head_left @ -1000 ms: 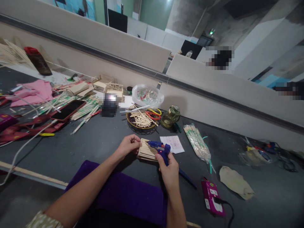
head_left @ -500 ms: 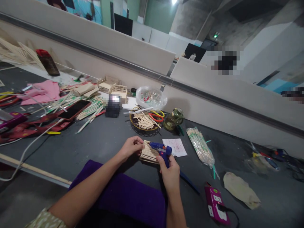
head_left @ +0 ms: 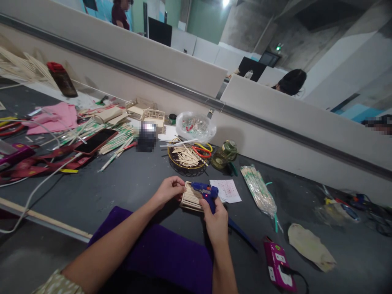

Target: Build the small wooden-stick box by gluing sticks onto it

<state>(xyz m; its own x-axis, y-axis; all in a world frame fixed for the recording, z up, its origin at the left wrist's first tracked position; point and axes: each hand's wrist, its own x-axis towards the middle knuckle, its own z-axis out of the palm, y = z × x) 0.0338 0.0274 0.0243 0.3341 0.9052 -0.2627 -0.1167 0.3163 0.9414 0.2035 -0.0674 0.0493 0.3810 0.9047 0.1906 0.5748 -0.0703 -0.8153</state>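
Observation:
A small panel of glued wooden sticks [head_left: 190, 199] lies on the dark grey table [head_left: 131, 179] in front of me. My left hand [head_left: 168, 190] pinches its left edge, fingers closed on it. My right hand [head_left: 216, 222] grips a blue hot glue gun [head_left: 206, 192] with a red light lit. Its nozzle points left over the top of the panel. A dark blue cord runs from the gun towards a magenta power strip [head_left: 278, 259]. Both my forearms rest over a purple cloth [head_left: 162, 253].
A round basket of loose sticks [head_left: 186, 157] and a plastic bag [head_left: 196, 125] sit behind the panel. A paper slip [head_left: 227, 190], a bagged bundle of sticks [head_left: 259, 188] and a green bottle [head_left: 225, 153] lie right. A phone [head_left: 95, 141], pink cloth and chopsticks clutter the left.
The glue gun has shifted slightly left along the panel's top edge. My left hand keeps its hold. My head has tilted a little, shifting the view.

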